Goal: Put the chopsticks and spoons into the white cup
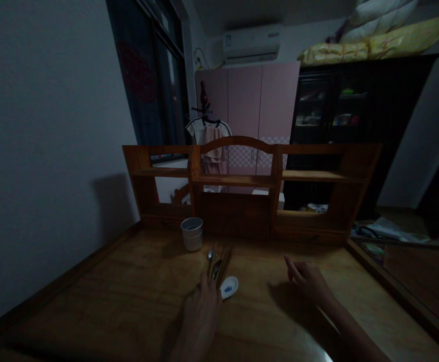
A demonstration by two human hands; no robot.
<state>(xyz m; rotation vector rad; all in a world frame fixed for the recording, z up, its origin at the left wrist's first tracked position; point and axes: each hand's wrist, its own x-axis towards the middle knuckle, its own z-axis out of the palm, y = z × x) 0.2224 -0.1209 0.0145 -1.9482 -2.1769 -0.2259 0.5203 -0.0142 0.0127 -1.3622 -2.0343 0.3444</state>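
Observation:
My left hand [201, 306] is closed around the near ends of a bundle on the wooden table. The bundle has several thin wooden chopsticks [225, 261] and metal spoons, one with a shiny round bowl [210, 255] and a darker one [216, 266]. A white ceramic spoon [229, 287] with a blue pattern lies at the fingertips, its handle hidden by the hand. Over the right part of the table hovers my right hand [307, 277], empty, its index finger stretched forward and the other fingers loosely bent. Behind the bundle, to its left, an upright metal cup [192, 234] stands.
A wooden shelf unit [234, 181] rises along the table's back edge. Raised wooden rims border the tabletop [129, 296] at left and right. A white wall [53, 151] is close on the left. Beyond are a pink wardrobe [244, 100] and a dark cabinet [389, 110].

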